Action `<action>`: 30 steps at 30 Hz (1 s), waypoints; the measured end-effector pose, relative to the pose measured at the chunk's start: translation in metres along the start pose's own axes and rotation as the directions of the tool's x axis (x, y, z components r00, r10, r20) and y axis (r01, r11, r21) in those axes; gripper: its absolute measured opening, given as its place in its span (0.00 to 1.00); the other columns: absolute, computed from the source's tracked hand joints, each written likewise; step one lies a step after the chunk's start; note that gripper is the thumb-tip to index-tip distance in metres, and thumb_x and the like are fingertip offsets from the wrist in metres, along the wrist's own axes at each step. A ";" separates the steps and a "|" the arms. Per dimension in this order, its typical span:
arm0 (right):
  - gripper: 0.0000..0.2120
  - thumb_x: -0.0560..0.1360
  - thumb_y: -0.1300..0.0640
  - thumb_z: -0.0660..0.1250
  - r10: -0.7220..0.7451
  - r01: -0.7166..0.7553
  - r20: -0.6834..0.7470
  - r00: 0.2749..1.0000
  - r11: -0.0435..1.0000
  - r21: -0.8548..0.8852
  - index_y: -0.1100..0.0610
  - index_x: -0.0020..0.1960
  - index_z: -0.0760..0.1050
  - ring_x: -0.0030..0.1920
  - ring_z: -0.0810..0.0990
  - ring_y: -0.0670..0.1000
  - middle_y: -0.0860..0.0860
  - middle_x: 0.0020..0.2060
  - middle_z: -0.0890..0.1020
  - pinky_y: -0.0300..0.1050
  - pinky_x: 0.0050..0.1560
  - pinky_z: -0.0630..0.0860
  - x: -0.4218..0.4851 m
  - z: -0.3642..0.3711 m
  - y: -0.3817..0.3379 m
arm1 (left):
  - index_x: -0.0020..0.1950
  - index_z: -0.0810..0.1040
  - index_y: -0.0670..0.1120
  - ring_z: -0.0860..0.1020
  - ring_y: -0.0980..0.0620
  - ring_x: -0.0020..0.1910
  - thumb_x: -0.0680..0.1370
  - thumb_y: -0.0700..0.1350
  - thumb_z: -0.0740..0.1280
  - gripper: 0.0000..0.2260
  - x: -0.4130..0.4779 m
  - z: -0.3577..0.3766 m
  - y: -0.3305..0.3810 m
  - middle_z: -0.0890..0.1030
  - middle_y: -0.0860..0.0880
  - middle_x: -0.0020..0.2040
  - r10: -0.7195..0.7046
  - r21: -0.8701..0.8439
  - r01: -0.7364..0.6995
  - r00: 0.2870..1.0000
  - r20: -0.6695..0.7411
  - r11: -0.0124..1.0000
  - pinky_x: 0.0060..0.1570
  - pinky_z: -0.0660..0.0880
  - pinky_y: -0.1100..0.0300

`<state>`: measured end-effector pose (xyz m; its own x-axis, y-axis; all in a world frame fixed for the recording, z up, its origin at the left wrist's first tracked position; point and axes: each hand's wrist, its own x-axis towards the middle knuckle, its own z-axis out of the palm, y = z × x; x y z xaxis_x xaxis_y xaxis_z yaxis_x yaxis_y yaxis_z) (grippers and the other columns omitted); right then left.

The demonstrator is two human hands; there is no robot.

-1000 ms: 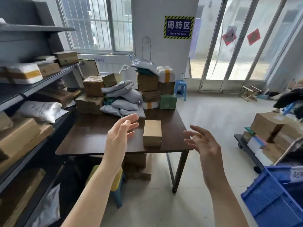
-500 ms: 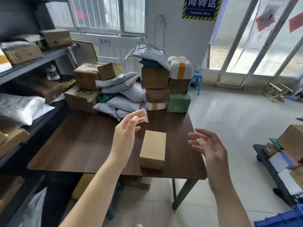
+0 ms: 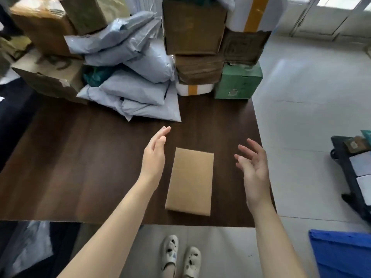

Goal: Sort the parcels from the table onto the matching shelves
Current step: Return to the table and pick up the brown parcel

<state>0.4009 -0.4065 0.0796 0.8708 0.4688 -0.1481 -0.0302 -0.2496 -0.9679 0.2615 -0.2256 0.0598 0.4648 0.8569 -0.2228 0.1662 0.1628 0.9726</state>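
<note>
A plain brown cardboard parcel [image 3: 190,180] lies flat near the front edge of the dark wooden table [image 3: 80,167]. My left hand [image 3: 154,155] hovers just left of it, fingers apart and empty. My right hand [image 3: 254,169] is held open to the parcel's right, a short gap away. Neither hand touches the parcel. At the back of the table lie grey plastic mailer bags [image 3: 136,85], stacked brown boxes [image 3: 192,27], a green box [image 3: 237,82] and white foam boxes with yellow tape [image 3: 194,90].
More brown cartons [image 3: 42,29] are piled at the table's back left. A black cart with parcels [image 3: 355,167] stands on the tiled floor to the right, with a blue crate [image 3: 341,255] below it. My feet in white shoes [image 3: 180,255] stand at the table's front edge.
I have stepped up to the table and my view has tilted down. Both hands have come lower and closer to the brown parcel, one on each side.
</note>
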 end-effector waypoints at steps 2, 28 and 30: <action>0.19 0.80 0.53 0.64 0.077 -0.077 0.023 0.997 0.997 -0.021 0.35 0.67 0.68 0.67 0.78 0.51 0.47 0.69 0.76 0.54 0.71 0.74 0.015 0.007 0.027 | 0.67 0.77 0.58 0.71 0.63 0.66 0.85 0.45 0.55 0.17 0.016 0.005 -0.030 0.74 0.60 0.69 -0.081 0.013 0.081 0.997 -0.003 0.997 0.63 0.66 0.70; 0.39 0.72 0.24 0.52 0.047 -0.160 0.347 0.937 0.939 0.305 0.43 0.76 0.68 0.66 0.82 0.54 0.51 0.67 0.82 0.60 0.63 0.80 0.079 0.041 -0.067 | 0.76 0.67 0.41 0.83 0.56 0.35 0.82 0.57 0.55 0.27 0.049 0.038 0.089 0.87 0.41 0.48 -0.155 -0.296 0.252 0.937 0.313 0.922 0.34 0.79 0.60; 0.33 0.70 0.25 0.54 -0.040 -0.064 0.271 0.962 0.929 0.364 0.39 0.69 0.74 0.57 0.86 0.44 0.44 0.60 0.86 0.45 0.51 0.84 0.078 0.030 -0.114 | 0.73 0.73 0.42 0.83 0.56 0.35 0.83 0.56 0.55 0.25 0.041 0.038 0.136 0.85 0.45 0.44 -0.037 -0.323 0.154 0.939 0.341 0.934 0.34 0.79 0.61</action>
<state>0.4573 -0.3164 0.1721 0.7059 0.6902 -0.1591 -0.2622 0.0460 -0.9639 0.3364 -0.1870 0.1807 0.7271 0.6320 -0.2681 -0.0540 0.4420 0.8954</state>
